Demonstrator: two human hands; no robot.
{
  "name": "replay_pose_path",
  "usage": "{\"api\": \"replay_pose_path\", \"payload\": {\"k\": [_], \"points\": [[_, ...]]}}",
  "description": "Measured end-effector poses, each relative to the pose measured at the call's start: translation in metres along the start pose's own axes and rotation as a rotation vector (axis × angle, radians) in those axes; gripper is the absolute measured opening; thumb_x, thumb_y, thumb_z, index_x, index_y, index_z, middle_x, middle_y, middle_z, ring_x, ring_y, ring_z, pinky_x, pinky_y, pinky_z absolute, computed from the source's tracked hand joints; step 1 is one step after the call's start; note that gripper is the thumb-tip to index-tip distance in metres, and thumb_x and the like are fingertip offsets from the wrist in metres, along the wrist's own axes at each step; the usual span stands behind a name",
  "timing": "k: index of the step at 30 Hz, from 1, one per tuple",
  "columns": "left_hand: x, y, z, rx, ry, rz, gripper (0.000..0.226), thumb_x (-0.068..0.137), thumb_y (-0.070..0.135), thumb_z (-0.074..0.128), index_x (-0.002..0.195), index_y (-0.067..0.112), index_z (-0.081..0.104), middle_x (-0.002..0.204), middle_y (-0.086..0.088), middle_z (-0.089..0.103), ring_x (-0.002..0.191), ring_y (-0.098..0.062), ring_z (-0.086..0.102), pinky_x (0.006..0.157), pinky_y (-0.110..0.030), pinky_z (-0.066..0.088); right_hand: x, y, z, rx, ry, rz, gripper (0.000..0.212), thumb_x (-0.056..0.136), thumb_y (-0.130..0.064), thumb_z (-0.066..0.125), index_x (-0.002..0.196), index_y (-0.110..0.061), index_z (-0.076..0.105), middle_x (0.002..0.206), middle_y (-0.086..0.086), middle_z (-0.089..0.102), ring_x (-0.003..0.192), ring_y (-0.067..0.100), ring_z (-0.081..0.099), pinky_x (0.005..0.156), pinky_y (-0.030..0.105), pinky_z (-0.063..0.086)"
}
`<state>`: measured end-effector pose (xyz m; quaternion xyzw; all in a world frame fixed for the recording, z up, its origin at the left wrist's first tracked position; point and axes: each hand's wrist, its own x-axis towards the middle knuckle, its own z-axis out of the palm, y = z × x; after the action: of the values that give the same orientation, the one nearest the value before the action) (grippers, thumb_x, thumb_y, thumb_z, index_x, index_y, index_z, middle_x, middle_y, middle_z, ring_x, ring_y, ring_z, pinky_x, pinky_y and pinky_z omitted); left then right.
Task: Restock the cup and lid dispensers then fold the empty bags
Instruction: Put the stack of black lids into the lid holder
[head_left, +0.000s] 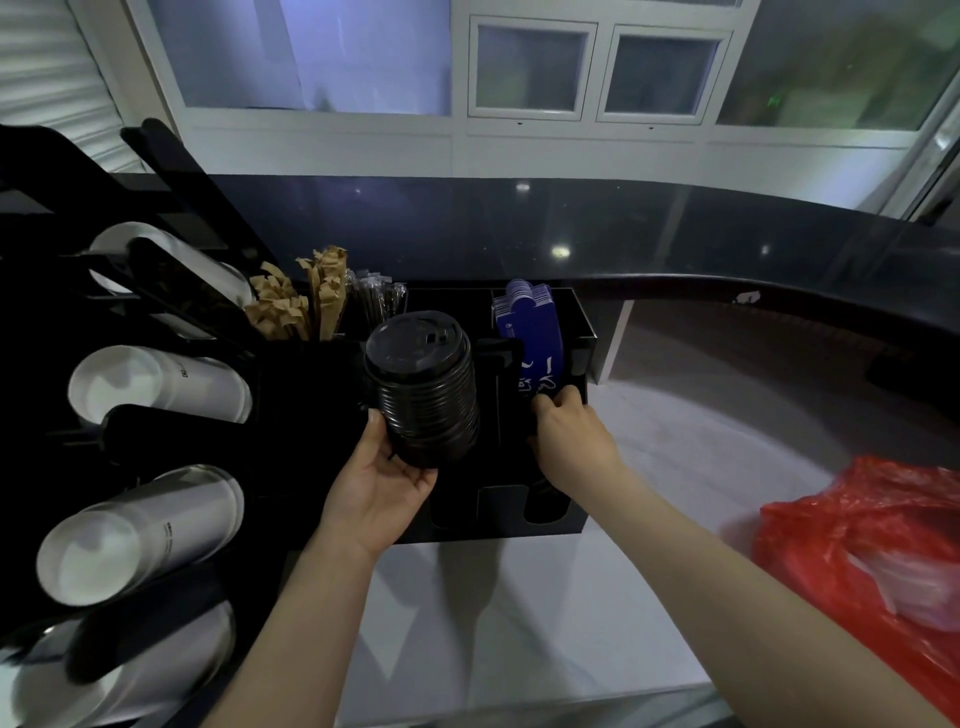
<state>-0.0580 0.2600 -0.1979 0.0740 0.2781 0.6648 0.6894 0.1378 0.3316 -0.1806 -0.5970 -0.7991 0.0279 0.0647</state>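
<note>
So the left hand (382, 480) cradles a stack of black lids (423, 387) from below, fingers (415, 475) curled under its bottom end and thumb on the left side. The stack tilts top toward the camera, ribbed rims packed tight, sip-hole lid on top, held over the black organizer (582, 332) on the white counter (675, 467). The right hand (574, 434) has its fingers hooked over a divider by the blue sleeves (530, 332). White cups (156, 384) fill the rack on the left; a red bag (872, 545) lies right.

Light: dim and bluish, coming from overhead.
Glare: small bright spots on the dark glossy upper ledge (561, 252).
Shadows: soft, falling on the white bench (675, 447).
Distortion: strong wide-angle bending at the edges.
Blur: red bag (872, 561) slightly soft.
</note>
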Motion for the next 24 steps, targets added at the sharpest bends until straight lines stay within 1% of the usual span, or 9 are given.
{"api": "replay_pose_path", "payload": {"k": [4,6,7,11,17,19,21,23,24], "points": [[-0.002,-0.001,0.004,-0.005,0.009,0.001,0.05,0.073,0.042,0.063,0.115,0.014,0.062,0.115,-0.006,0.068,0.107,-0.021,0.064,0.08,-0.035,0.058,0.002,0.003,-0.005,0.154,-0.2,0.049,0.056,0.084,-0.027,0.068,0.129,-0.008,0.039,0.118,0.015,0.052,0.101,0.036,0.056,0.074,0.034,0.044],[-0.002,-0.001,0.006,-0.001,0.015,0.003,0.053,0.074,0.042,0.062,0.118,0.014,0.06,0.119,-0.007,0.066,0.11,-0.021,0.062,0.081,-0.036,0.057,0.001,0.002,-0.005,0.219,-0.289,0.081,0.055,0.08,-0.021,0.069,0.125,-0.007,0.04,0.113,0.014,0.057,0.097,0.033,0.057,0.07,0.032,0.043],[-0.003,-0.001,0.007,0.001,0.016,0.003,0.054,0.074,0.042,0.062,0.12,0.014,0.059,0.12,-0.007,0.065,0.111,-0.022,0.061,0.081,-0.037,0.057,0.0,0.001,-0.004,0.225,-0.294,0.084,0.051,0.08,-0.017,0.067,0.123,-0.007,0.043,0.11,0.014,0.059,0.093,0.032,0.058,0.069,0.032,0.044],[-0.004,0.0,0.008,0.003,0.021,0.009,0.058,0.074,0.042,0.062,0.124,0.014,0.058,0.123,-0.007,0.064,0.111,-0.022,0.061,0.083,-0.037,0.057,-0.004,-0.002,0.0,0.245,-0.156,0.08,0.033,0.081,-0.006,0.059,0.113,-0.011,0.054,0.103,0.012,0.064,0.09,0.032,0.06,0.065,0.032,0.044],[-0.005,0.001,0.004,-0.001,0.034,0.024,0.056,0.074,0.043,0.063,0.123,0.016,0.059,0.121,-0.005,0.065,0.114,-0.021,0.06,0.085,-0.036,0.052,-0.007,0.002,-0.003,0.434,-0.01,0.143,0.034,0.078,-0.005,0.06,0.111,-0.014,0.056,0.101,0.008,0.064,0.094,0.031,0.059,0.068,0.031,0.043],[-0.005,0.001,0.003,0.007,0.028,0.028,0.053,0.074,0.043,0.062,0.12,0.016,0.06,0.117,-0.004,0.068,0.11,-0.02,0.062,0.083,-0.034,0.056,-0.006,0.01,-0.012,0.557,0.018,0.172,0.037,0.074,-0.006,0.066,0.108,-0.018,0.056,0.095,0.0,0.061,0.09,0.025,0.058,0.066,0.028,0.042],[-0.006,0.0,0.002,0.008,0.024,0.027,0.051,0.074,0.044,0.063,0.117,0.016,0.061,0.113,-0.004,0.07,0.109,-0.019,0.063,0.079,-0.033,0.057,-0.005,0.02,-0.023,0.751,0.0,0.236,0.043,0.071,-0.003,0.072,0.104,-0.024,0.053,0.088,-0.007,0.058,0.084,0.019,0.059,0.065,0.028,0.048],[-0.007,-0.001,0.001,0.009,0.024,0.031,0.055,0.074,0.044,0.063,0.121,0.016,0.06,0.116,-0.004,0.068,0.111,-0.019,0.062,0.081,-0.033,0.057,-0.005,0.028,-0.034,0.953,-0.056,0.297,0.049,0.068,0.001,0.076,0.101,-0.025,0.053,0.088,-0.007,0.059,0.083,0.018,0.061,0.069,0.032,0.054],[-0.007,-0.001,0.001,0.012,0.022,0.032,0.056,0.074,0.044,0.064,0.123,0.016,0.059,0.118,-0.004,0.067,0.112,-0.02,0.062,0.083,-0.034,0.057,-0.005,0.032,-0.037,1.046,-0.09,0.31,0.046,0.068,0.003,0.078,0.098,-0.024,0.055,0.09,-0.004,0.062,0.084,0.019,0.063,0.07,0.032,0.055]]}}
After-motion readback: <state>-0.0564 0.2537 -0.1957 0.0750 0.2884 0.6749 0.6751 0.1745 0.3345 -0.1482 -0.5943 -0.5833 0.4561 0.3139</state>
